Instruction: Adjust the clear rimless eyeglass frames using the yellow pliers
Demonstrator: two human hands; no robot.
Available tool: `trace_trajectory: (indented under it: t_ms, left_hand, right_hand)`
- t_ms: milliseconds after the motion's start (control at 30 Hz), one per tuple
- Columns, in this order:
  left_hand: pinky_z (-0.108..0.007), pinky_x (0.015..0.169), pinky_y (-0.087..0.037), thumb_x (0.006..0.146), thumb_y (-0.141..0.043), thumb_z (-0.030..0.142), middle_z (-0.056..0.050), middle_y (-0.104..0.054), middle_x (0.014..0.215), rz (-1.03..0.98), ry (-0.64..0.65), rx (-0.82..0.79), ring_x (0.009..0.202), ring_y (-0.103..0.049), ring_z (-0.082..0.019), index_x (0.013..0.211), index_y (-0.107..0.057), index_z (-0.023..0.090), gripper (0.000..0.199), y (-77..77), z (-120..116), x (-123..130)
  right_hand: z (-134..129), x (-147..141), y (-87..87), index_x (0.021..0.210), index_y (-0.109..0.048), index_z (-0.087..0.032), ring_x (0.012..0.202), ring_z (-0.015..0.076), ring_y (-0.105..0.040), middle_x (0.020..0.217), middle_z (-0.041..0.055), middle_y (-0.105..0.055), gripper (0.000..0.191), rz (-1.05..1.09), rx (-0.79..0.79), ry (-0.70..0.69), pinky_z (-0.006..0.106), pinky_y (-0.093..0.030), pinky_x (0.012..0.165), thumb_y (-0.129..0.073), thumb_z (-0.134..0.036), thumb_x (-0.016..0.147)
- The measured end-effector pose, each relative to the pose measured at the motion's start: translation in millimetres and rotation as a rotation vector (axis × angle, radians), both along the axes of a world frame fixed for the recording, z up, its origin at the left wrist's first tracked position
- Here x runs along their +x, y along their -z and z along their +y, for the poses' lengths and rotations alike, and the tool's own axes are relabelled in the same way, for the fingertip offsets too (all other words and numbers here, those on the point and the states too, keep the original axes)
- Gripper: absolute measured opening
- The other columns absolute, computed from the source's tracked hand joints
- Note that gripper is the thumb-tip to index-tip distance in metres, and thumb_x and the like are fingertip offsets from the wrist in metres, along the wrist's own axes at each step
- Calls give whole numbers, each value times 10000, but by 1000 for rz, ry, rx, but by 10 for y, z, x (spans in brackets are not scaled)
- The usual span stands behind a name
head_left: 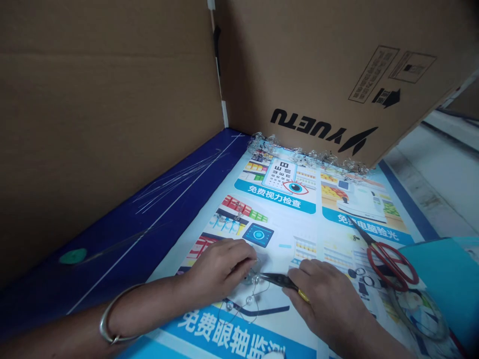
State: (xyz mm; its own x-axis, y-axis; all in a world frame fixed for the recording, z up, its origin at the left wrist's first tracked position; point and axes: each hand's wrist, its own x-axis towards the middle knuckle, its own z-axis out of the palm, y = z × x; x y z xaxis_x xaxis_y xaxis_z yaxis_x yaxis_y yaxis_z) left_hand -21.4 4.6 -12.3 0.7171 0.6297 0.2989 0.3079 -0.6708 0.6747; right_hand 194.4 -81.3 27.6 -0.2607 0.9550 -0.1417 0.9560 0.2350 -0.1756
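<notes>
1. A person's left hand is closing, fingers curled, around one end of a wire piece strung with clear beads, with a silver bangle encircling the wrist.
2. The right hand is gripping yellow-handled needle-nose pliers, their tips reaching in beside the left fingers at the wire.
3. The beaded wire is lying between both hands on a printed eye-care poster, its loose loops trailing toward the poster's lower blue banner.
4. Red-handled scissors are resting on the poster near the right hand, beside a teal sheet.
5. A tangle of similar beaded wire is sitting along the poster's far edge, at the foot of a printed cardboard panel.
6. Loose thin wires are lying across a dark blue strip beside a second cardboard panel.
</notes>
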Motion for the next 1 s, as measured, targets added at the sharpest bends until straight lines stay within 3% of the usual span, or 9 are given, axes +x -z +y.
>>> trace_trajectory:
  t_ms: [300, 533, 767, 1000]
  left_hand:
    - [-236, 619, -402, 889, -436, 155, -19, -560, 731, -74, 29, -88, 681, -511, -128, 819, -545, 158, 129, 34, 28, 13]
    - [-229, 627, -420, 894, -437, 163, -15, -550, 718, -123, 173, -224, 687, -520, -118, 770, -550, 150, 168, -41, 94, -5]
    - [-256, 681, -442, 901, -446, 186, -40, -586, 766, -122, 270, -204, 753, -540, -138, 821, -583, 150, 163, -40, 121, -95]
    - [-263, 705, -436, 885, -479, 172, -40, -600, 777, -55, 274, -135, 764, -547, -147, 816, -593, 153, 134, -76, 73, -114]
  right_hand:
    - [-31, -3, 36, 809, -552, -231, 707, 179, -487, 754, 1, -556, 32, -74, 136, -77, 297, -284, 628, -579, -231, 791]
    - [-20, 4, 48, 801, -550, -240, 714, 189, -498, 756, -2, -553, 16, -65, 125, -69, 305, -300, 638, -566, -238, 800]
    - [-13, 31, 61, 821, -567, -243, 741, 185, -498, 784, 8, -556, 40, -26, 77, -29, 307, -306, 656, -528, -251, 826]
    - [3, -29, 65, 830, -566, -242, 755, 192, -481, 802, 11, -552, 49, -47, 86, -20, 316, -299, 662, -518, -252, 833]
